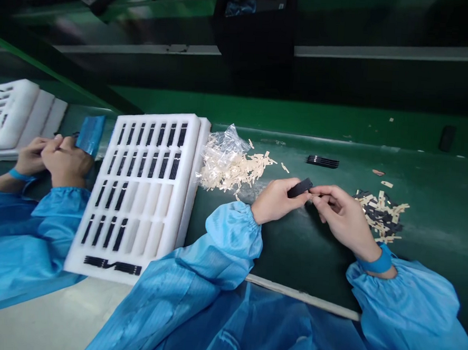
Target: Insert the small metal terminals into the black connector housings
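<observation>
My left hand [277,200] is closed around a small black rectangular piece [300,187], held between thumb and fingers above the green bench. At the near end of that piece, my right hand [340,213] makes a pinch; what sits between its fingertips is too small to make out. Beyond both hands lies a small stack of flat black strips [322,161]. Just right of my right hand is a heap of mixed cream and black scraps [382,214]. Left of my left hand, many small cream tabs [234,170] spill around a clear plastic bag [230,139].
A white foam tray [148,188] with slots, several filled with black strips, lies on my left atop another. Beyond it, a co-worker's hands [62,159] work near another foam stack [11,114]. A dark block [447,138] stands far right; a black bin [254,39] stands behind.
</observation>
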A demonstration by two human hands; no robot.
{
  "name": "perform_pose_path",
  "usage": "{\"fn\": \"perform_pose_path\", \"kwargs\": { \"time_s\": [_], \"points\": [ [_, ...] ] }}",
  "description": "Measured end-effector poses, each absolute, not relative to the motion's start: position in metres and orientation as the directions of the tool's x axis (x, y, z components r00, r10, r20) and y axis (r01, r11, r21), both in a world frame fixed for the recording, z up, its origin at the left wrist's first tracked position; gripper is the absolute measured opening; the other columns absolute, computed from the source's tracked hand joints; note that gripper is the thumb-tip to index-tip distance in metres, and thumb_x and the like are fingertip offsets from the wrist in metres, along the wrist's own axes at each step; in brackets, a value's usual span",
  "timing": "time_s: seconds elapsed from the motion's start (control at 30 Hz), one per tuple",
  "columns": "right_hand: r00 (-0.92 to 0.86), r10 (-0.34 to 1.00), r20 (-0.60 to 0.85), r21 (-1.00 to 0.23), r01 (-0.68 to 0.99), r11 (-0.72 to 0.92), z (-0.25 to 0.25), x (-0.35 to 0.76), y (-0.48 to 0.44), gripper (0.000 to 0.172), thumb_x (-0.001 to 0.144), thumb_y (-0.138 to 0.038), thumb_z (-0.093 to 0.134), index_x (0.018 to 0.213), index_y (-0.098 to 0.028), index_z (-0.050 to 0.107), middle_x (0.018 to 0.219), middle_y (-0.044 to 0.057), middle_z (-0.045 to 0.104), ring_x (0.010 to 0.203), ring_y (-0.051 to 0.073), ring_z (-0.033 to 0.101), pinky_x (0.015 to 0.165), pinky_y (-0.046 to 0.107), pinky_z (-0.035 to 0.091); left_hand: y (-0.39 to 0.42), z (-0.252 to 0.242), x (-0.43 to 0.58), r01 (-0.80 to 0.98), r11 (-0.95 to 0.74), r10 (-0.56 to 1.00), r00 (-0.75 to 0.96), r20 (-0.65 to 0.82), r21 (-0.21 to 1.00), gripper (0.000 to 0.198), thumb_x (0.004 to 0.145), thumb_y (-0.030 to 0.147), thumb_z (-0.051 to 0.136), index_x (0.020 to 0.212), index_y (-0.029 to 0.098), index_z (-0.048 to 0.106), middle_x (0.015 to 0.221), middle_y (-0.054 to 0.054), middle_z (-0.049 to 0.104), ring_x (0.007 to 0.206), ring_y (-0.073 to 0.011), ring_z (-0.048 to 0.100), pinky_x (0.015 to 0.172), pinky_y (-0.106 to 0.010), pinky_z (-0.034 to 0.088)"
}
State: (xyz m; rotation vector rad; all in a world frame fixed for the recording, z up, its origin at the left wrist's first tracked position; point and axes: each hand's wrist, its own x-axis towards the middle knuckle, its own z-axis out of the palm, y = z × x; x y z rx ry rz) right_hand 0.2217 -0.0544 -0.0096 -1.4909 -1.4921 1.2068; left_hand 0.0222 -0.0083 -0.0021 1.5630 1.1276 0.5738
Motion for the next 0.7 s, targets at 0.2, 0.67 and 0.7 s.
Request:
{"fn": "perform_pose_path", "kwargs": {
  "time_s": [0.2,0.67,0.7],
  "points": [
    [-0.128,0.966,-0.226,-0.942,0.283,-0.183,-0.007,0.224,-0.054,0.033,0.093,-0.053,0.068,0.093,-0.020,0.066,0.068,-0.001,0.061,0.050,0.010,0.049,0.044,0.023,0.038,-0.008,-0.002,0.022,0.385,0.008,0.890,0.417,-0.182,0.923,0.028,0.091,0.045,0.064,0.086,0.017,0.065,0.072,0.003,0.057,0.069,-0.0116,0.050,0.066,-0.023,0.039],
    [0.033,0.998,0.057,-0.903,0.429,0.037,-0.015,0.211,-0.059,0.022,0.096,-0.043,0.065,0.091,-0.021,0.068,0.075,0.003,0.065,0.062,0.015,0.059,0.056,0.029,0.052,-0.021,0.000,0.030,0.502,-0.138,0.928,0.368,-0.066,0.854,0.020,0.096,0.040,0.060,0.099,0.023,0.069,0.084,0.000,0.071,0.078,-0.0147,0.066,0.075,-0.024,0.047],
    [0.027,0.996,0.089,-0.886,0.458,0.066,-0.015,0.212,-0.060,0.020,0.096,-0.041,0.065,0.091,-0.022,0.068,0.077,0.003,0.067,0.062,0.016,0.060,0.056,0.030,0.052,-0.021,0.000,0.030,0.493,-0.139,0.921,0.383,-0.071,0.859,0.019,0.096,0.039,0.060,0.100,0.022,0.069,0.086,-0.001,0.072,0.079,-0.0150,0.067,0.076,-0.024,0.047]
  ]
}}
